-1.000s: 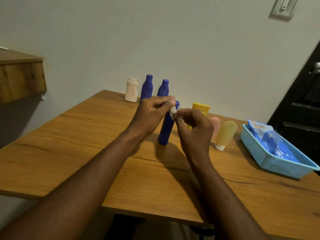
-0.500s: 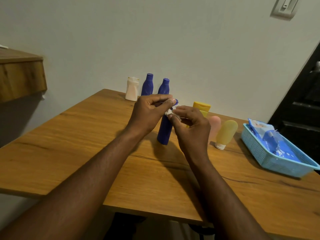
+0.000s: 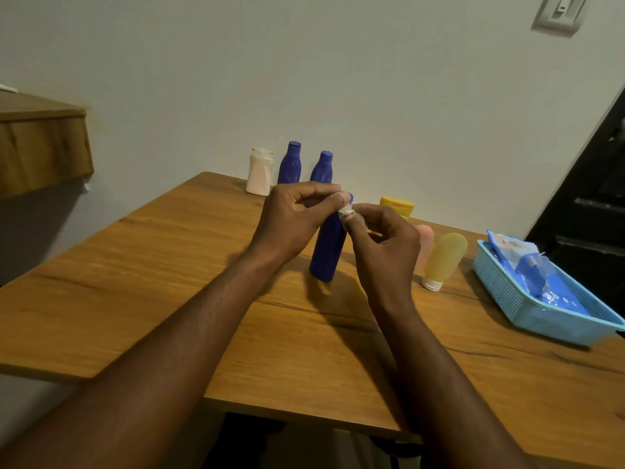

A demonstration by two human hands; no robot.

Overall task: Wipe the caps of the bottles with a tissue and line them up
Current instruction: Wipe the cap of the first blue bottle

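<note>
A blue bottle (image 3: 328, 252) stands mid-table, leaning slightly. My left hand (image 3: 293, 218) grips its neck and cap. My right hand (image 3: 382, 245) pinches a small white tissue (image 3: 346, 210) against the cap. Against the wall a white bottle (image 3: 259, 171) and two more blue bottles (image 3: 290, 163) (image 3: 323, 166) stand in a row. Behind my right hand are a yellow-capped bottle (image 3: 396, 205), a pink tube (image 3: 425, 242) partly hidden, and a yellow tube (image 3: 443, 260) standing on its white cap.
A light blue basket (image 3: 527, 309) with a packet of wipes sits at the table's right. The wooden table (image 3: 169, 282) ends at a front edge near me. A wooden shelf (image 3: 40, 143) juts out at the left; a dark door is at the right.
The tissue in my right hand has shifted a little around the cap of the blue bottle. My left hand keeps its hold and the bottle stays where it was.
</note>
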